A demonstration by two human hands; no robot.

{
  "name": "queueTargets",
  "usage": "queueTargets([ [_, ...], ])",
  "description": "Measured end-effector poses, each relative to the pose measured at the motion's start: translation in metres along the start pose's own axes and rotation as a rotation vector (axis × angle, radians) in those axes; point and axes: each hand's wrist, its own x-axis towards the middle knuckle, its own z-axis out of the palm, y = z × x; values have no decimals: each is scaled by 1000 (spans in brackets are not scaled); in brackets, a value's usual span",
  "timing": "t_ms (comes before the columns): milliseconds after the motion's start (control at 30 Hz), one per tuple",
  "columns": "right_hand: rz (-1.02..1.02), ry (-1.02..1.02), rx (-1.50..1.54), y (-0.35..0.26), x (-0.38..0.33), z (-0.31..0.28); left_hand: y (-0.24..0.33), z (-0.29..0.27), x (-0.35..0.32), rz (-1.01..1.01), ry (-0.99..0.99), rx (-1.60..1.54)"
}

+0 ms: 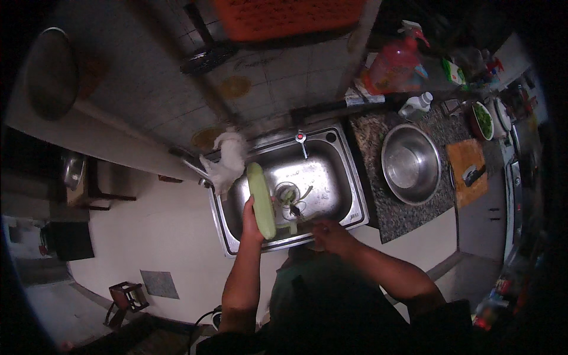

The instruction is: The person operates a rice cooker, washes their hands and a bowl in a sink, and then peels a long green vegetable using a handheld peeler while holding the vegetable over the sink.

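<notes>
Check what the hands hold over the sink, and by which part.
The left hand grips a long pale-green gourd at its near lower end. Whether the right hand holds anything cannot be told.
</notes>
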Motion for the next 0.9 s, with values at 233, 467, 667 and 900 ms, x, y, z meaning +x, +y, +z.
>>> queueTargets([
  [233,-96,171,-94,-66,49,-1,-24,9,-37,-109,40,-43],
  [467,-246,225,-315,-72,70,19,-29,9,-45,-82,-12,50],
  [667,-224,265,-407,-60,71,30,-31,13,-31,49,63,155],
  [900,-339,201,-575,-21,42,37,-16,17,-3,13,124,-22],
])
